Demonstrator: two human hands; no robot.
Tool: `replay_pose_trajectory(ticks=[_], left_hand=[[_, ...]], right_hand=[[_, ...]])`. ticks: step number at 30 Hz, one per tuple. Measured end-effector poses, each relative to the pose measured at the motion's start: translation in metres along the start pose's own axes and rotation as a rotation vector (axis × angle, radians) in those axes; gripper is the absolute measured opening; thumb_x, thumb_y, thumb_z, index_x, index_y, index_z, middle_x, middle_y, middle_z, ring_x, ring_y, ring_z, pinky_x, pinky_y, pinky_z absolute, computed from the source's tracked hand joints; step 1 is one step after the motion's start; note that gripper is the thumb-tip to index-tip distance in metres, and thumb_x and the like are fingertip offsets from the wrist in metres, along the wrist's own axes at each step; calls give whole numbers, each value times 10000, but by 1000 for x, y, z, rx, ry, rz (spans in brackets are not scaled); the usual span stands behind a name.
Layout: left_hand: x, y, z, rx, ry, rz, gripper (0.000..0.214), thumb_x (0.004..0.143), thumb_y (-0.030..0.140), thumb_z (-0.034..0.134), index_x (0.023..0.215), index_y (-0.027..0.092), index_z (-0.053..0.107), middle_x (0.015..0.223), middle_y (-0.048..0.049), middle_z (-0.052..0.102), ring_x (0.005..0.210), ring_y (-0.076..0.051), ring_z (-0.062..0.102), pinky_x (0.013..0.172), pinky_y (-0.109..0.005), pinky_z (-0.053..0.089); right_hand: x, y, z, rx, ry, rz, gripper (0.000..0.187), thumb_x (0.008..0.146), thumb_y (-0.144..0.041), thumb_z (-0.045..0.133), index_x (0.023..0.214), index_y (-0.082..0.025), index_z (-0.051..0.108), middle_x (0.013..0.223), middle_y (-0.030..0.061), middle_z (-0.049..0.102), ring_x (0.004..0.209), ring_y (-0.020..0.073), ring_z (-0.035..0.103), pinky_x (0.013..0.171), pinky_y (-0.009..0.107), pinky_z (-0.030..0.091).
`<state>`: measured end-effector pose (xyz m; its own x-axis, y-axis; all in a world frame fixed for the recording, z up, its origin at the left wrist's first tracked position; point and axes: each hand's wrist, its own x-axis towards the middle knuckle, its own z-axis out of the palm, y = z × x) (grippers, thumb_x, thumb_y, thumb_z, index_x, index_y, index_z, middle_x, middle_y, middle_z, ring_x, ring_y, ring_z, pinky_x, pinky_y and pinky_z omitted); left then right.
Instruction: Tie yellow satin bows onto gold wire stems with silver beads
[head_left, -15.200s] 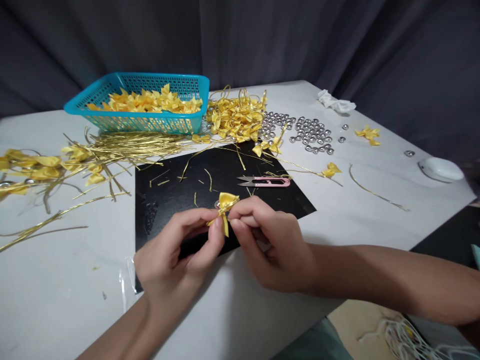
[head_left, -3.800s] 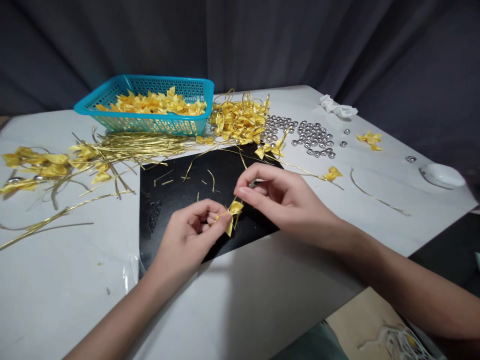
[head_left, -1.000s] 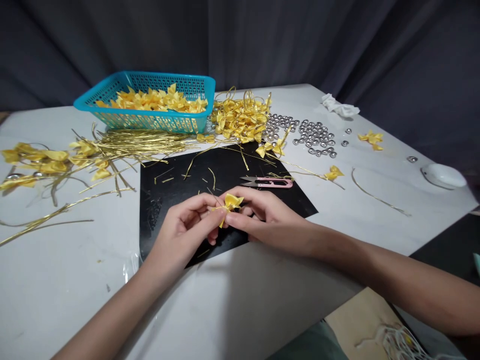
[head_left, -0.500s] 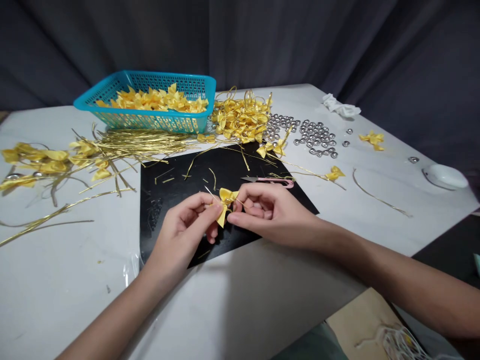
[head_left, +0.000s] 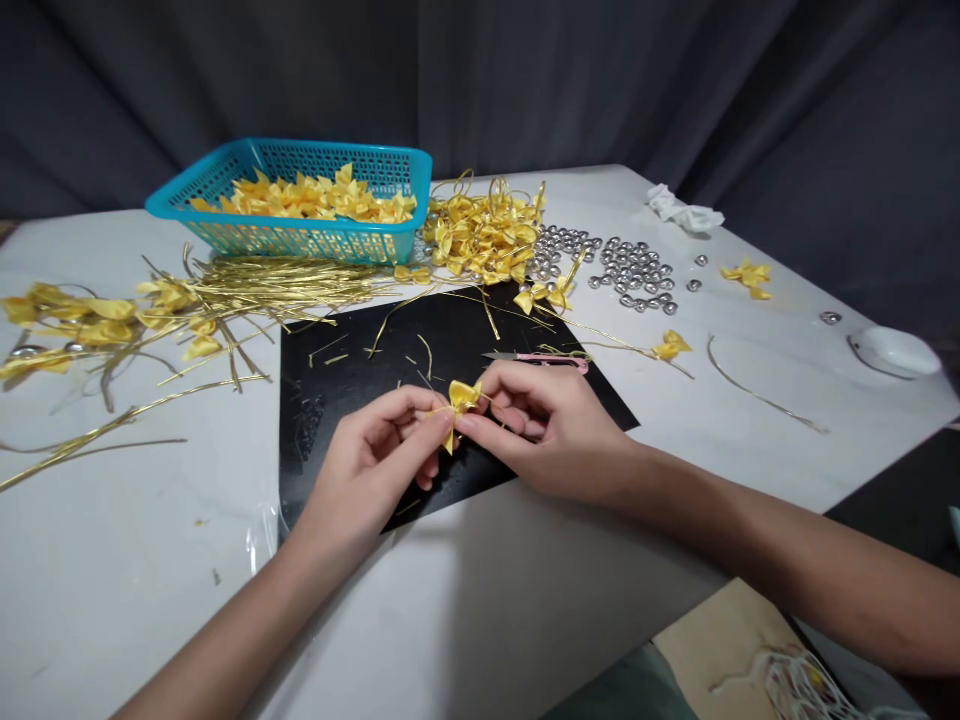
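Note:
Between my two hands, above a black mat point(head_left: 345, 460), is a yellow ribbon bow point(head_left: 463, 396) with thin gold cord at its middle. My left hand point(head_left: 386, 440) pinches the bow's left side between thumb and fingers. From the right, my right hand point(head_left: 551, 415) pinches the bow near its knot, its thumb tip close to my left thumb. A short end of cord shows by the right fingers. The knot itself is partly hidden by my fingertips. Pink-handled thread snips point(head_left: 544, 359) lie on the mat just behind my right hand.
A blue basket point(head_left: 300, 228) of yellow ribbon pieces stands at the back left, with gold cords point(head_left: 285, 285) in front. Finished-looking bows point(head_left: 484, 235) are heaped beside it. Silver beads point(head_left: 634, 270) lie to their right, then a white dish point(head_left: 892, 353). Cord scraps dot the mat.
The bow has shifted slightly right and turned a little between my fingers. My right thumb has come up against the bow's middle, closer to my left thumb.

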<state>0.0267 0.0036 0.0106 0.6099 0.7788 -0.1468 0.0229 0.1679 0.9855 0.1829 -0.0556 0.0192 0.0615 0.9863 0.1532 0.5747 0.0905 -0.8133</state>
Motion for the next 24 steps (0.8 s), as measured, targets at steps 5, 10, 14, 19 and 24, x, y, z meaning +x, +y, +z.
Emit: replay_pose_trajectory(ticks=[5, 10, 14, 19, 24], left_hand=[[-1, -5, -4, 37, -6, 3, 121, 787, 298, 650, 724, 195, 656, 583, 42, 544, 492, -64, 450, 460, -146, 379], [0, -8, -8, 23, -38, 7, 101, 790, 302, 655, 749, 212, 676, 604, 39, 567, 499, -63, 461, 470, -147, 381], [-2, -7, -8, 24, -26, 26, 107, 789, 281, 657, 715, 205, 674, 618, 45, 583, 492, -46, 456, 467, -129, 373], [-3, -6, -8, -9, -12, 34, 116, 796, 234, 635, 684, 209, 654, 578, 60, 553, 486, -45, 452, 457, -113, 378], [0, -6, -8, -89, 17, 25, 130, 798, 205, 618, 670, 213, 639, 571, 70, 521, 481, -40, 436, 439, -97, 372]], right_hand=[[0, -1, 2, 90, -84, 78, 232, 829, -281, 530, 645, -167, 445, 533, -76, 344, 466, 39, 280, 439, 178, 235], [-1, -3, 4, 140, -130, 133, 249, 847, -308, 505, 650, -161, 464, 517, -74, 337, 465, 42, 290, 412, 175, 215], [3, -4, -4, 333, -200, 266, 202, 775, -317, 630, 846, -150, 542, 622, -63, 447, 480, 35, 330, 403, 161, 239], [9, 2, -19, 759, -503, 351, 257, 808, -376, 608, 910, -143, 571, 752, -14, 555, 508, 36, 444, 434, 149, 373], [13, 3, -22, 876, -457, 581, 230, 735, -294, 707, 764, -126, 552, 529, -87, 440, 347, -17, 175, 302, 119, 136]])
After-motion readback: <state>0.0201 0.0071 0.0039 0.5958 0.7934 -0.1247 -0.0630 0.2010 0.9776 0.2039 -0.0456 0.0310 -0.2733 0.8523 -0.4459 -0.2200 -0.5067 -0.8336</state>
